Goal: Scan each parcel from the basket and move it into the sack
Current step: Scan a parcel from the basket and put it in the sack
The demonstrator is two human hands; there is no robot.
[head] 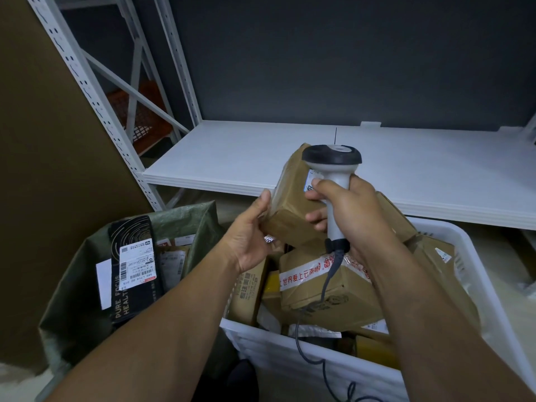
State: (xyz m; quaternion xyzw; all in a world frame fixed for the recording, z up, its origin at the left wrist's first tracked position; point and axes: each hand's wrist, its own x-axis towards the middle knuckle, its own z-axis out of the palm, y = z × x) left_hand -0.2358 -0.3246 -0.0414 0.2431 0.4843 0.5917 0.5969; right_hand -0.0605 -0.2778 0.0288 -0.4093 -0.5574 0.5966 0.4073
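Note:
My left hand (249, 230) grips the near end of a brown cardboard parcel (290, 195), holding it tilted above the white plastic basket (452, 236). My right hand (351, 213) grips the grey handle of a barcode scanner (333, 166), whose black head points at the white label on the parcel's top. The scanner's cable hangs down over the basket's front wall. Several more brown parcels lie in the basket. To the left stands the green woven sack (179, 219), open, with a black parcel (133, 268) bearing a shipping label and other parcels inside.
A white metal shelf (406, 158) runs across behind the basket, with a dark wall behind it. White perforated rack posts (95, 100) rise at the left. A large brown cardboard sheet (37, 140) leans at the far left. An orange crate (145, 111) sits behind the rack.

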